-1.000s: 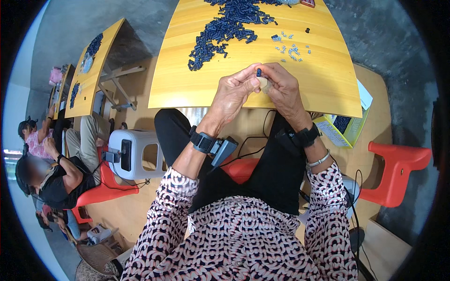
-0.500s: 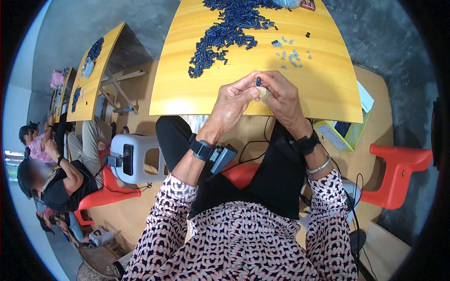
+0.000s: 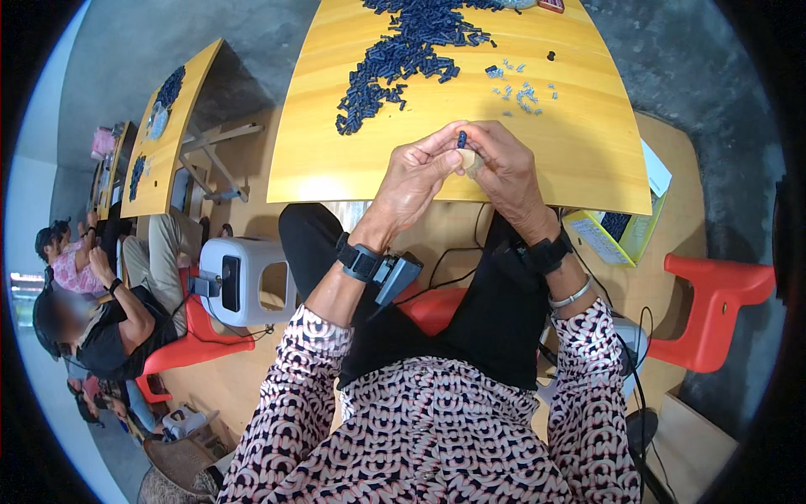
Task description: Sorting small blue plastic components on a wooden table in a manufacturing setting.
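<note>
Sleeves: black-and-pink patterned sleeves (image 3: 290,386) reach up toward the near edge of the yellow bench (image 3: 319,172).
Left hand: the left hand (image 3: 411,176) is over the bench's near edge, fingers clamped on a small dark blue cylinder (image 3: 463,141).
Right hand: the right hand (image 3: 510,172) meets it there, fingers closed on the same cylinder.
Pale piece: a beige piece (image 3: 468,160) sits by both thumbs, just nearer than the cylinder; how it is held, I cannot tell.
Box: a yellow-rimmed box (image 3: 600,239) stands beside the bench's near right corner.
Silvery bits: small silvery parts (image 3: 526,95) lie scattered on the bench's right half.
Pile: dark blue cylinders (image 3: 395,71) heap toward the bench's far edge.
Co-worker: a seated person (image 3: 117,340) is well left of the bench.
</note>
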Action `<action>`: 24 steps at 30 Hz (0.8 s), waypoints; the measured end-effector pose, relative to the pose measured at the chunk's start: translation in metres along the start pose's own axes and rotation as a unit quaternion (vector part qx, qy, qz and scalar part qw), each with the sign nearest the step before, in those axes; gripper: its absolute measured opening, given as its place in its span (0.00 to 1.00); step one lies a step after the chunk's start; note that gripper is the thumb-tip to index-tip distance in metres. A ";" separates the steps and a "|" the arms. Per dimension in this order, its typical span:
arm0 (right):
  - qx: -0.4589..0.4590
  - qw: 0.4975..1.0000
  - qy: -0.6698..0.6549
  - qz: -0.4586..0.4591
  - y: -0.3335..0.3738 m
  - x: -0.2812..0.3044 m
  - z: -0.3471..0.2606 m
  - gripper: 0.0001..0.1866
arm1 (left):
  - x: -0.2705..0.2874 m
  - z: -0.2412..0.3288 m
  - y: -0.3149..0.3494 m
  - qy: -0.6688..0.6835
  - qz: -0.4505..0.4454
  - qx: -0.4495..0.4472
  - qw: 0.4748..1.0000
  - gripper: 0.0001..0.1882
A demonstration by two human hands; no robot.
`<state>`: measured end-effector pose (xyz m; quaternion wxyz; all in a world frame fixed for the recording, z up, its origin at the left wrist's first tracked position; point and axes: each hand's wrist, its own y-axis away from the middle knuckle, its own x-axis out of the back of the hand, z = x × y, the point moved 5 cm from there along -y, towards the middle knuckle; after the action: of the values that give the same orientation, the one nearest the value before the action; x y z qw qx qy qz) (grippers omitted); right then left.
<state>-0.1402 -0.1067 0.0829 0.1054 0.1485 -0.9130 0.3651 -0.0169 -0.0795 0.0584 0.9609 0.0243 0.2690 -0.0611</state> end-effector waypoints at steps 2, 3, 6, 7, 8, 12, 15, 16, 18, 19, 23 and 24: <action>-0.003 1.000 -0.002 -0.002 0.001 0.000 0.000 0.18 | 0.000 -0.001 0.001 0.003 0.000 -0.001 1.000 0.24; -0.006 1.000 -0.004 -0.003 0.002 0.000 0.000 0.19 | 0.000 -0.001 0.001 0.005 0.000 -0.004 1.000 0.24; -0.014 1.000 0.000 -0.012 0.002 0.001 -0.002 0.15 | 0.000 -0.001 0.003 0.004 -0.001 -0.005 1.000 0.23; -0.015 1.000 -0.001 -0.012 0.002 0.001 -0.003 0.15 | 0.001 -0.001 0.003 0.004 -0.001 -0.004 1.000 0.23; -0.003 1.000 0.004 -0.005 0.001 0.001 -0.005 0.16 | 0.002 -0.002 0.002 -0.006 0.000 -0.005 1.000 0.22; 0.004 1.000 0.006 0.006 0.001 -0.001 -0.002 0.18 | 0.007 -0.003 -0.002 -0.035 0.010 -0.002 0.999 0.21; 0.011 1.000 0.019 0.013 0.000 -0.001 -0.005 0.19 | 0.005 -0.004 -0.002 -0.015 0.010 -0.004 1.000 0.22; 0.013 1.000 0.019 0.014 0.000 -0.004 -0.004 0.19 | 0.006 -0.003 -0.003 -0.016 0.009 -0.006 1.000 0.22; 0.014 0.999 0.006 0.034 -0.001 -0.003 -0.002 0.20 | 0.002 -0.001 -0.006 -0.010 -0.008 -0.022 1.000 0.23; 0.016 0.999 0.007 0.034 -0.002 -0.002 -0.002 0.20 | 0.001 0.000 -0.008 -0.011 -0.009 -0.024 1.000 0.23; 0.017 0.998 0.010 0.053 -0.003 -0.001 0.000 0.21 | 0.007 0.000 -0.010 -0.034 -0.036 -0.008 0.999 0.26; 0.010 0.998 0.002 0.058 -0.002 0.000 0.003 0.20 | 0.008 -0.002 -0.010 -0.033 -0.060 -0.003 0.998 0.28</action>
<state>-0.1399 -0.1098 0.0821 0.0842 0.0959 -0.9161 0.3801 -0.0121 -0.0904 0.0521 0.9639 0.0034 0.2383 -0.1190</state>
